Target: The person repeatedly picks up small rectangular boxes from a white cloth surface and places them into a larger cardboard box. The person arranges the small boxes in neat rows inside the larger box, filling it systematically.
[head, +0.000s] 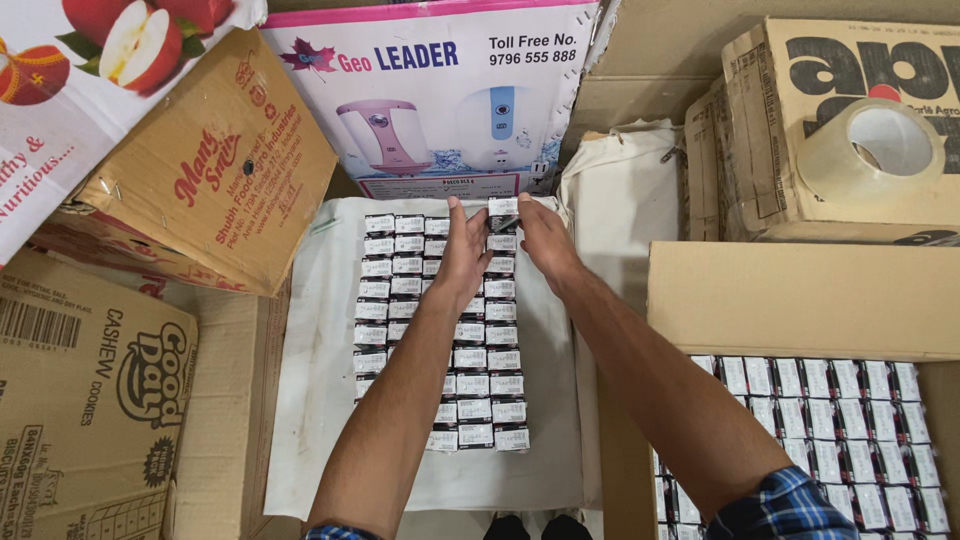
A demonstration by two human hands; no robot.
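Note:
Many small black-and-white boxes point(490, 360) lie in neat rows on a white cloth point(320, 380). My left hand point(463, 255) rests flat on the upper rows, fingers stretched toward the far end. My right hand point(540, 237) is beside it at the top right of the rows, with its fingertips on one small box point(503, 206) at the far end of the right column.
A carton point(800, 300) at the right holds several more of the same small boxes point(850, 420). A roll of clear tape point(872, 152) sits on a brown carton point(770, 120) at the upper right. Printed cartons point(210, 170) crowd the left and back.

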